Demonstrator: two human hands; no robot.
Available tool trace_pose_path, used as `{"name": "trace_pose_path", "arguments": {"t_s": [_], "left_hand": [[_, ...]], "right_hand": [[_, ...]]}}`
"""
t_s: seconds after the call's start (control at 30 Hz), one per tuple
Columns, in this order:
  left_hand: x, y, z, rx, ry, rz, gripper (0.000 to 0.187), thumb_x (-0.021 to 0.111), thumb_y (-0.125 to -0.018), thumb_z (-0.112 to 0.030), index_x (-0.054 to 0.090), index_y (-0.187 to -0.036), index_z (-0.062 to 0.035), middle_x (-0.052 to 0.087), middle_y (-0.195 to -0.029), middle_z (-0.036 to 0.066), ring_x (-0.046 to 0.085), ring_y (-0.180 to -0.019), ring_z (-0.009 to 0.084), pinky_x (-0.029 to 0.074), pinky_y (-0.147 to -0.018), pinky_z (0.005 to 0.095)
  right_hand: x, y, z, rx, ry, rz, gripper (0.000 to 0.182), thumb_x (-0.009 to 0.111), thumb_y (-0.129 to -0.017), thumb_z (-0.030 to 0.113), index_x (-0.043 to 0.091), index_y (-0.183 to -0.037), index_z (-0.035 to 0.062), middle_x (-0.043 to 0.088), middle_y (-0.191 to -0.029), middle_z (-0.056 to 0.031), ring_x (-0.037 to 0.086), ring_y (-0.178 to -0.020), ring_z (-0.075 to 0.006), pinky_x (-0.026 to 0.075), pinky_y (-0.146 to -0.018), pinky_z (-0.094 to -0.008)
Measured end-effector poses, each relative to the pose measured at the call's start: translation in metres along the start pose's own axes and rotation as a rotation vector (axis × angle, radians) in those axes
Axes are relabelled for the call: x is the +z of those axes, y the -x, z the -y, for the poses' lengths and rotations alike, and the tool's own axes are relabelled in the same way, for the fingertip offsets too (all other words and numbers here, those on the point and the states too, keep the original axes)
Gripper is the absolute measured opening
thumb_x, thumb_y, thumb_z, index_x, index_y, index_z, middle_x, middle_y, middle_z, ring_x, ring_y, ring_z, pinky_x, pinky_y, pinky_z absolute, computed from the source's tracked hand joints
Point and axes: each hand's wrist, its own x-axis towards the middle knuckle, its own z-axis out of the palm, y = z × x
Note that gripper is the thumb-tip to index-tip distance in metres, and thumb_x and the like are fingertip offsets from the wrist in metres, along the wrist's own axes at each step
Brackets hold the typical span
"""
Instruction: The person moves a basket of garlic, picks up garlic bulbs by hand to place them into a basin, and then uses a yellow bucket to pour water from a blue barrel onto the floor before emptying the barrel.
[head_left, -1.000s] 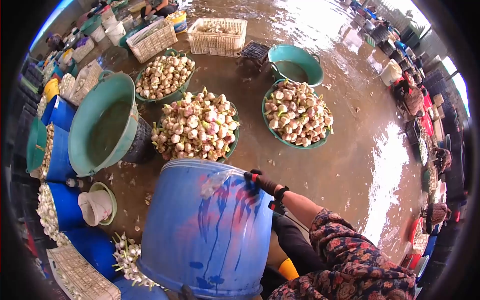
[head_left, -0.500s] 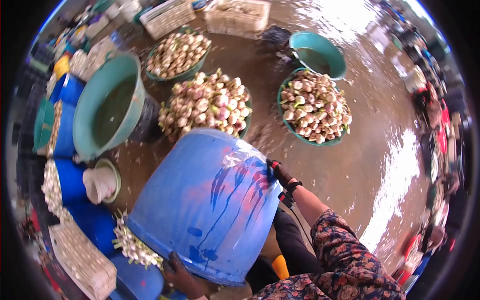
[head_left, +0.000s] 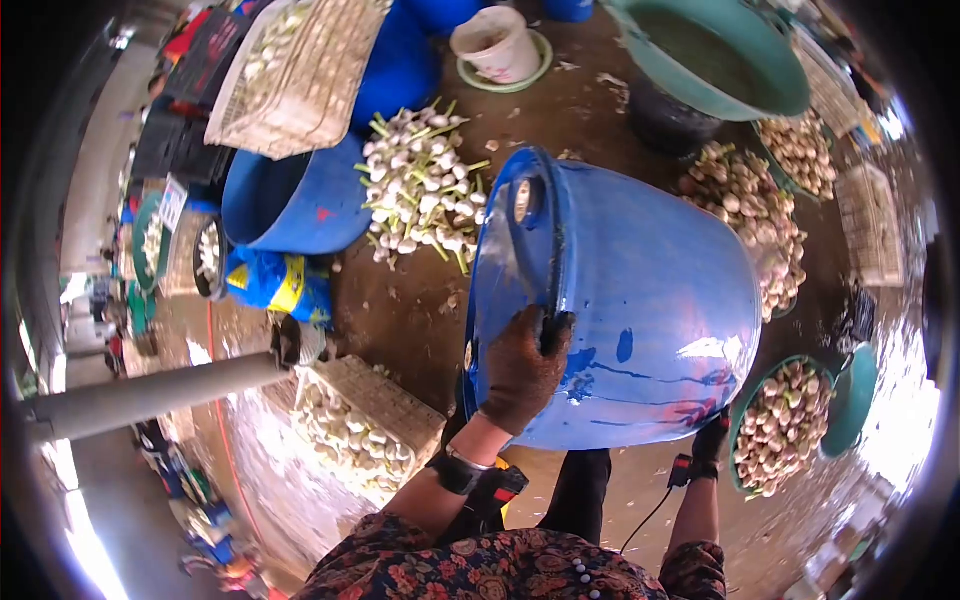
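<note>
A big blue plastic tub (head_left: 650,290) lies tilted on its side in front of me, its rim and handle hole facing left. My left hand (head_left: 525,370), in a dark brown glove, grips the rim near the middle of the view. At the tub's lower right end is my right hand (head_left: 711,440), also dark-gloved, against its base; its fingers are mostly hidden. Dark wet streaks run along the tub's side. Beyond the rim, a pile of white garlic bulbs with green stems (head_left: 425,185) lies on the wet floor.
Garlic heaps (head_left: 745,205) and a garlic-filled green basin (head_left: 785,425) stand to the right. A large green tub of water (head_left: 720,60) is at the upper right, a white bucket (head_left: 495,45) at the top. Garlic crates, another blue tub (head_left: 310,205) and a grey pole (head_left: 165,398) are left.
The view has swung left. The blue tub has turned, bringing its rim and handle hole into sight. My left hand has moved up with the rim; my right hand stays at the base end.
</note>
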Motion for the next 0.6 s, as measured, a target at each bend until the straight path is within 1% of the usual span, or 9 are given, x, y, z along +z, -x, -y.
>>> {"name": "trace_pose_path", "arguments": {"t_s": [0.2,0.23,0.33,0.37,0.43,0.47,0.5,0.53,0.6], "left_hand": [[-0.046,0.026,0.068,-0.174,-0.007,-0.029,0.023,0.057,-0.082,-0.027,0.052,-0.081,-0.0044,0.057,-0.073,0.016,0.056,-0.065,0.0358,0.043,-0.055,0.0412],[-0.052,0.036,0.083,-0.18,-0.04,-0.054,0.023,0.057,-0.083,-0.027,0.052,-0.082,-0.0044,0.057,-0.073,0.016,0.056,-0.065,0.0356,0.044,-0.055,0.0413],[-0.066,0.069,0.124,-0.324,0.035,-0.161,0.023,0.055,-0.084,-0.027,0.052,-0.083,-0.0038,0.057,-0.075,0.016,0.055,-0.067,0.0366,0.044,-0.058,0.0402],[-0.068,0.082,0.144,-0.338,0.042,-0.167,0.023,0.055,-0.084,-0.027,0.052,-0.083,-0.0038,0.057,-0.075,0.016,0.055,-0.067,0.0366,0.044,-0.058,0.0402],[-0.069,0.103,0.193,-0.474,0.117,-0.32,0.024,0.054,-0.085,-0.027,0.052,-0.084,-0.0032,0.057,-0.077,0.018,0.055,-0.072,0.0383,0.043,-0.062,0.0401],[-0.068,0.115,0.218,-0.481,0.127,-0.326,0.024,0.054,-0.085,-0.027,0.052,-0.084,-0.0032,0.057,-0.077,0.018,0.055,-0.072,0.0383,0.043,-0.062,0.0401],[-0.065,0.127,0.24,-0.605,0.142,-0.42,0.026,0.052,-0.085,-0.029,0.052,-0.084,-0.0028,0.056,-0.077,0.019,0.054,-0.074,0.0394,0.043,-0.063,0.0409],[-0.067,0.133,0.255,-0.729,0.158,-0.513,0.028,0.051,-0.086,-0.031,0.052,-0.084,-0.0023,0.056,-0.078,0.02,0.053,-0.076,0.0404,0.042,-0.064,0.0417],[-0.082,0.126,0.271,-0.737,0.04,-0.503,0.031,0.049,-0.086,-0.033,0.052,-0.084,-0.0025,0.056,-0.078,0.021,0.053,-0.076,0.0411,0.041,-0.064,0.0428]], "right_hand": [[0.011,0.021,-0.03,-0.034,0.157,0.022,0.03,0.043,-0.091,0.039,0.048,-0.098,0.0106,0.048,-0.074,0.0016,0.047,-0.062,-0.0123,0.042,-0.056,-0.0283],[0.005,0.023,-0.033,0.034,0.12,0.032,0.033,0.044,-0.091,0.039,0.047,-0.106,0.0095,0.051,-0.081,-0.0002,0.049,-0.069,-0.0123,0.043,-0.063,-0.0283],[0.041,0.048,-0.029,0.06,0.141,-0.048,0.037,0.043,-0.091,0.038,0.046,-0.113,0.0081,0.051,-0.085,-0.001,0.049,-0.072,-0.0126,0.042,-0.067,-0.0296],[-0.013,0.022,-0.048,0.069,0.207,-0.029,0.046,0.042,-0.092,0.035,0.038,-0.127,0.0055,0.053,-0.101,-0.0038,0.05,-0.091,-0.0144,0.04,-0.083,-0.0314],[-0.009,0.018,-0.062,-0.004,0.326,0.079,0.046,0.042,-0.092,0.035,0.04,-0.126,0.0038,0.05,-0.109,-0.0037,0.047,-0.098,-0.0133,0.036,-0.089,-0.03],[-0.004,0.019,-0.066,-0.077,0.432,0.178,0.047,0.042,-0.092,0.035,0.041,-0.126,0.0021,0.048,-0.117,-0.0035,0.044,-0.105,-0.0122,0.032,-0.095,-0.0287],[0.01,0.022,-0.071,-0.123,0.508,0.155,0.048,0.043,-0.092,0.034,0.041,-0.126,-0.0002,0.044,-0.125,-0.005,0.041,-0.111,-0.0145,0.026,-0.101,-0.0318],[0.029,0.024,-0.072,-0.131,0.519,0.162,0.048,0.043,-0.092,0.034,0.041,-0.126,-0.0002,0.044,-0.125,-0.005,0.041,-0.111,-0.0145,0.026,-0.101,-0.0318],[0.088,0.039,-0.054,-0.122,0.485,0.232,0.048,0.043,-0.092,0.034,0.042,-0.127,0.0011,0.045,-0.125,-0.0054,0.04,-0.113,-0.0146,0.026,-0.101,-0.0296]]}}
